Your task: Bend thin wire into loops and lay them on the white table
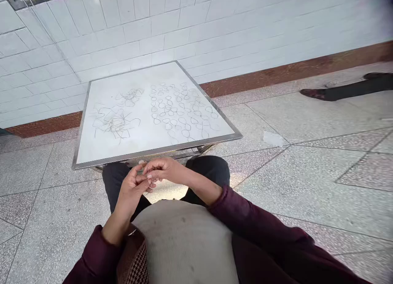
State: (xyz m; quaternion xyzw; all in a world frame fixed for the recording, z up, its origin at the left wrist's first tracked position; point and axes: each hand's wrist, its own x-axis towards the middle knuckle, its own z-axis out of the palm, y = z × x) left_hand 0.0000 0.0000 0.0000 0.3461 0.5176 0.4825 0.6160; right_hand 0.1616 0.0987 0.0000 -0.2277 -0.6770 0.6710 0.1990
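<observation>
My left hand [131, 190] and my right hand [166, 169] meet in front of my lap, just off the near edge of a white-topped table [144, 124]. Their fingertips are pinched together and touch; whatever lies between them is too thin or too hidden to make out. On the table's left half lies a loose tangle of thin, dark, wire-like strands [115, 122], with a smaller tangle [131, 95] behind it. Across the right half, similar thin strands bent into loops [186, 121] are spread out in rows.
A metal rim [159, 154] edges the table, which stands against a white tiled wall [166, 28]. My knees [211, 169] are at its front edge. A person's leg and shoe [319, 94] show at far right. A pale scrap [273, 138] lies on the speckled floor.
</observation>
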